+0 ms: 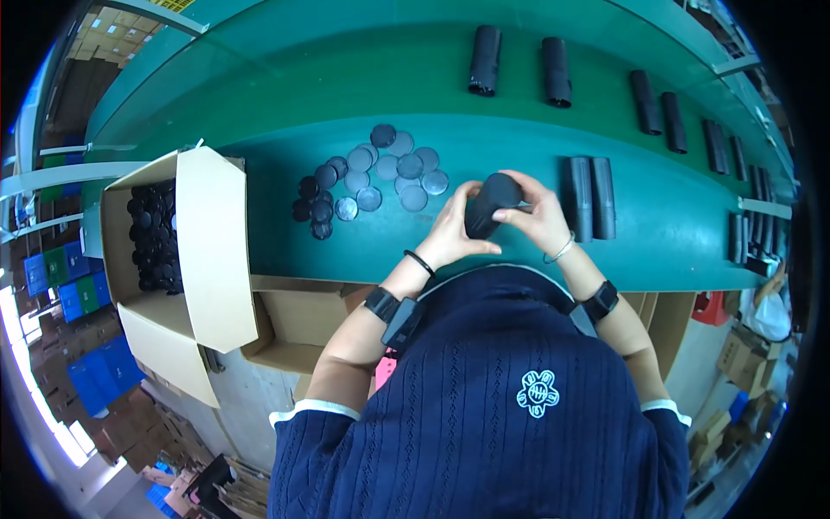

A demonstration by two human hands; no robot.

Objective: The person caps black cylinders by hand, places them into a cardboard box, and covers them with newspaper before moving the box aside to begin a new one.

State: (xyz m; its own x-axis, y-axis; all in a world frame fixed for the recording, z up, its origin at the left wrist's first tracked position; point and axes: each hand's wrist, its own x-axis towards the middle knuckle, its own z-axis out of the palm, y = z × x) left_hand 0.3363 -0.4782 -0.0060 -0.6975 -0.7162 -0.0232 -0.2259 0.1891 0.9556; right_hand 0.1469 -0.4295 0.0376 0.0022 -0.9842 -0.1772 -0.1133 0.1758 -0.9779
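Between my two hands is a short-looking black tube [481,218], tilted with its round dark end toward me. My left hand [453,232] is wrapped round the tube's lower left side. At the upper end, my right hand [538,216] grips with thumb and fingers around the rim. A round black disc or cap [501,189] appears to cover that end; whether it is seated cannot be seen. Two black tubes [580,199] lie side by side just right of my right hand. Loose black round discs [386,166] are scattered on the green table left of my hands.
An open cardboard box [216,251] full of black discs [153,242] stands at the table's left end. On the far green strip [346,78] lie several black tubes [485,60], continuing to the right. Another open carton [303,324] sits below the table's front edge.
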